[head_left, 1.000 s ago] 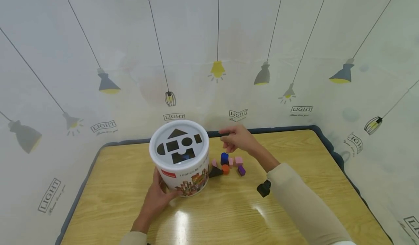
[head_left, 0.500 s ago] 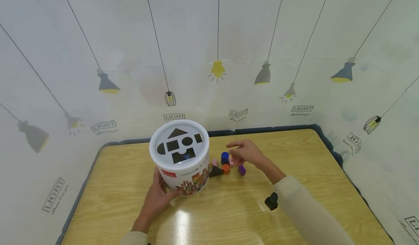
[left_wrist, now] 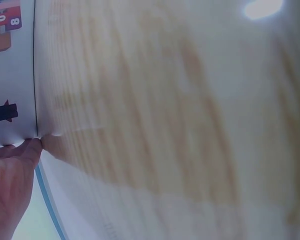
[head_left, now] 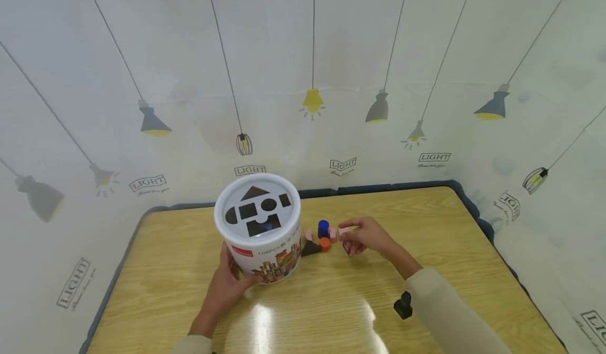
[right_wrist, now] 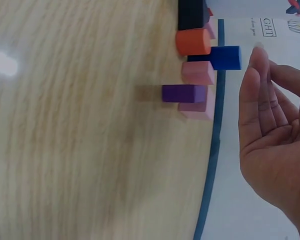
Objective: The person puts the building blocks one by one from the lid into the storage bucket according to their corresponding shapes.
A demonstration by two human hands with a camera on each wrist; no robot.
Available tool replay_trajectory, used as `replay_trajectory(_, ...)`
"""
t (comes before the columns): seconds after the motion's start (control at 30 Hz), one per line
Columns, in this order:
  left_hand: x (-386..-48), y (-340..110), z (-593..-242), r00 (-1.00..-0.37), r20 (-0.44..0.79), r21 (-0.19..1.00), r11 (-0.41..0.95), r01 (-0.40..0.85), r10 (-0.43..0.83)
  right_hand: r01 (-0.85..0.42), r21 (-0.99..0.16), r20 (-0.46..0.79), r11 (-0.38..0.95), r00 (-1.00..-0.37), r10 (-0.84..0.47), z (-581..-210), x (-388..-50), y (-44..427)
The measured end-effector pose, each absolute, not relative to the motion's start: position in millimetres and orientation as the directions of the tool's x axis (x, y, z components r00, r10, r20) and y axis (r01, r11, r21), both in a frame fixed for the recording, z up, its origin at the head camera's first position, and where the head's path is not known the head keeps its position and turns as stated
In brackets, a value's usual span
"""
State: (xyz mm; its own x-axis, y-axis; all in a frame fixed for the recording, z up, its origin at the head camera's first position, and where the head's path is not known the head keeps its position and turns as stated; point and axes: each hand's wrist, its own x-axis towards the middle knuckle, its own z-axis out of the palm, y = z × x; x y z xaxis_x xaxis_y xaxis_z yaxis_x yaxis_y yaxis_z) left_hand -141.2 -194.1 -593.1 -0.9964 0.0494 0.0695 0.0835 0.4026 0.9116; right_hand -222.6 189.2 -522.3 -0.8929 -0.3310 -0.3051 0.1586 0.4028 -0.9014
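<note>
The right hand (head_left: 368,236), fingers loosely together and holding nothing, hovers to the right of the purple block (right_wrist: 182,93), which lies on the table (head_left: 307,317) with its long axis toward that hand in the right wrist view. A pink cube (right_wrist: 197,111) crowds it, contact unclear; beyond are another pink block (right_wrist: 196,73), an orange block (right_wrist: 191,42), a blue block (right_wrist: 227,57) and the bucket (head_left: 276,264), gripped by the left hand (head_left: 227,288).

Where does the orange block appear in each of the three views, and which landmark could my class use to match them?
Head: just right of centre, below the middle; the orange block lies beside the black block.
Left wrist: not in it.
Right wrist: near the top, right of the middle, between the black block and a pink block.
Shared landmark: the wooden table, visible in all three.
</note>
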Motion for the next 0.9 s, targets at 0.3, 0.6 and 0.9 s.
replay_trajectory(0.3, -142.8, -195.0, -596.4, -0.996, 0.075, 0.909, 0.407, 0.085, 0.040, 0.194, -0.883, -0.337, 0.428, -0.896, -0.288, -541.3, -223.6, 195.2)
replay_trajectory(0.6, -144.1, -194.4, -597.6, -0.995, 0.089, 0.918, 0.383, 0.102, 0.052, 0.224, -0.880, -0.362, 0.419, -0.888, -0.284, -554.7, -221.8, 197.4)
replay_trajectory(0.9, -142.7, -193.7, -595.6, -0.997, 0.065, 0.919, 0.387, 0.078, 0.046, 0.276, -0.859, -0.403, 0.431, -0.884, -0.238, -571.8, -217.6, 198.0)
